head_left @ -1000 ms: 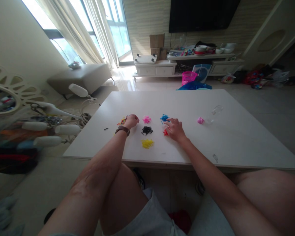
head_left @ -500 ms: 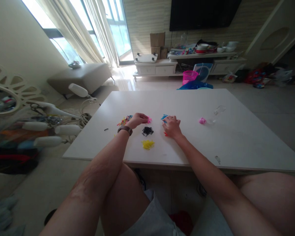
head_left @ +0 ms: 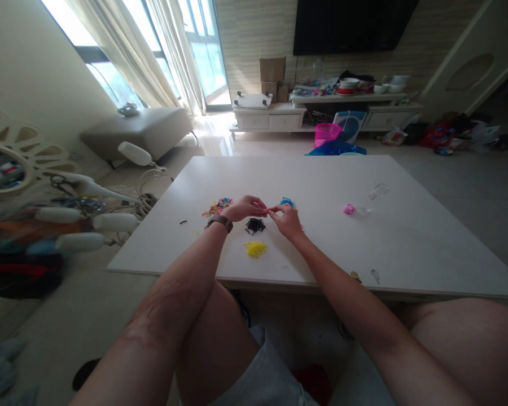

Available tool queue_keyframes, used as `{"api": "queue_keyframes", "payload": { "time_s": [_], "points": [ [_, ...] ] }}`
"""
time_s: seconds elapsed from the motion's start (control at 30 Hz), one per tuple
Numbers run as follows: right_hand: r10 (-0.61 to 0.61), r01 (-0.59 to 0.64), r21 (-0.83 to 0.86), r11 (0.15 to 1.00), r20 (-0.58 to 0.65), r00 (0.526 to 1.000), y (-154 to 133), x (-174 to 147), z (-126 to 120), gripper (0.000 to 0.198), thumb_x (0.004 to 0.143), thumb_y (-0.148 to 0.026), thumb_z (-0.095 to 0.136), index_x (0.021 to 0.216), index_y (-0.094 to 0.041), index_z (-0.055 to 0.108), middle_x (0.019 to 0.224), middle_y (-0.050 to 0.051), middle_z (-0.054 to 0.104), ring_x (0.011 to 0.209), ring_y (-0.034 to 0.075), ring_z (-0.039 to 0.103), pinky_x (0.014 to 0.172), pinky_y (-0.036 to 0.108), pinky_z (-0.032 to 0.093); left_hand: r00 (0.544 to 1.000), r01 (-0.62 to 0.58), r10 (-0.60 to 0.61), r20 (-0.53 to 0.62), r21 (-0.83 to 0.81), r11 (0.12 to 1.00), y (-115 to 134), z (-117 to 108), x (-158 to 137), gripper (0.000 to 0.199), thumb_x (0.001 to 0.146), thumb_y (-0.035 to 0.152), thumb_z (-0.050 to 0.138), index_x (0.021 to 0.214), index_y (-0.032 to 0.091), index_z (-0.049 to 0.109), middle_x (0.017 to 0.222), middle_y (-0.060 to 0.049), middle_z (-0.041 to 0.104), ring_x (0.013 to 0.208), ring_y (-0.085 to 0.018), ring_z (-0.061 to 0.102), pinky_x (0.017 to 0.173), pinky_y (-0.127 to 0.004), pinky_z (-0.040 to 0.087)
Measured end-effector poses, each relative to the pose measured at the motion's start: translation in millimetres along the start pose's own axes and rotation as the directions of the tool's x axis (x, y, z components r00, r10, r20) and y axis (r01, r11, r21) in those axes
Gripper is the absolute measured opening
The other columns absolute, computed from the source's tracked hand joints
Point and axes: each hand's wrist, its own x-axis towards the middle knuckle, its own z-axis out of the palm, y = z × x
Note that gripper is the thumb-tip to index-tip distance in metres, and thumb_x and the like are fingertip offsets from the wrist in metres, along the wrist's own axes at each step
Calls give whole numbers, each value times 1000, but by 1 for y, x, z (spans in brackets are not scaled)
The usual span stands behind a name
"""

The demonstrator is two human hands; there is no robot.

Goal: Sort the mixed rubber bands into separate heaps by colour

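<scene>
My left hand, with a dark band on the wrist, is closed in a pinch. Its fingertips meet those of my right hand, also pinched, above the table's middle. Whatever lies between them is too small to make out. Just below the left hand is a pile of small black loops, and nearer me a yellow pile. A mixed-colour pile sits left of the left wrist. Behind my right hand lies a blue pile. Only a bit of red shows past the right hand, and the pink pile is hidden.
On the white table are a pink object, a clear plastic piece and a small clear item near the front edge. One black piece lies apart at left. White lamp arms stand beside the table.
My right hand has moved left from the blue pile, and my left hand has shifted right from the pink pile. Their fingertips now meet between the piles.
</scene>
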Motion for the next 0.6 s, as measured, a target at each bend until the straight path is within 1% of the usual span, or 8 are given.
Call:
{"api": "queue_keyframes", "payload": {
  "time_s": [0.07, 0.13, 0.2, 0.27, 0.37, 0.47, 0.53, 0.6],
  "points": [
    [-19, 20, 10, 1000, -44, 999, 1, -1, -2, 13, 87, -33, 68, 86, -25, 78, 88, 3, 77, 96, 24, 65, 95, 43, 47, 999, -9, 9, -31, 22, 1000, -1, -3, 2, 45, 54, 38, 99, 79, 10, 75, 84, -14, 77, 84, -21, 74, 91, -39, 57],
    [-36, 39, 18, 999, -111, 993, 4, -2, -9, 11, 86, -30, 67, 84, -24, 77, 87, 3, 77, 94, 24, 66, 93, 41, 48, 988, -27, 39, -151, 79, 997, -2, -8, 4, 42, 55, 36, 97, 80, 10, 77, 81, -12, 77, 79, -19, 72, 87, -37, 57],
    [-40, 46, 24, 999, -205, 978, 11, -6, -19, 12, 86, -29, 66, 83, -23, 76, 87, 4, 76, 92, 24, 66, 91, 39, 49, 950, -31, 71, -303, 137, 990, -5, -14, 6, 37, 57, 33, 95, 81, 11, 78, 76, -9, 76, 73, -17, 70, 81, -34, 57],
    [-39, 38, -10, 999, -303, 952, 22, -14, -32, 12, 86, -29, 65, 81, -23, 74, 87, 5, 76, 91, 24, 65, 89, 39, 48, 914, -10, 79, -398, 173, 985, -9, -20, 7, 31, 60, 30, 93, 80, 12, 79, 73, -8, 74, 69, -15, 68, 77, -31, 56],
    [-54, 21, -93, 995, -368, 928, 42, -30, -48, 14, 88, -30, 63, 81, -23, 73, 87, 5, 75, 91, 24, 63, 90, 40, 47, 893, 49, 51, -447, 208, 977, -19, -25, 8, 24, 61, 25, 90, 77, 11, 78, 67, -8, 72, 64, -15, 66, 70, -30, 55],
    [-54, 17, -104, 994, -361, 931, 56, -44, -55, 13, 87, -31, 64, 81, -22, 72, 85, 5, 73, 89, 24, 61, 88, 40, 47, 870, 94, 41, -491, 246, 965, -27, -26, 9, 21, 62, 21, 88, 75, 10, 76, 61, -7, 68, 58, -14, 63, 66, -29, 55],
    [-32, 2, -83, 997, -360, 932, 59, -49, -55, 13, 87, -31, 64, 83, -23, 72, 86, 4, 72, 89, 24, 60, 86, 39, 48, 858, 114, 40, -511, 266, 957, -30, -26, 9, 22, 63, 20, 87, 77, 11, 75, 61, -7, 68, 58, -14, 64, 65, -29, 55],
    [-37, 12, -79, 997, -328, 944, 58, -51, -53, 13, 87, -31, 63, 83, -23, 71, 86, 4, 72, 90, 24, 60, 86, 39, 48, 852, 133, 25, -522, 263, 956, -29, -26, 9, 25, 63, 21, 88, 80, 11, 74, 64, -8, 70, 61, -15, 66, 65, -28, 55]
  ]
}}
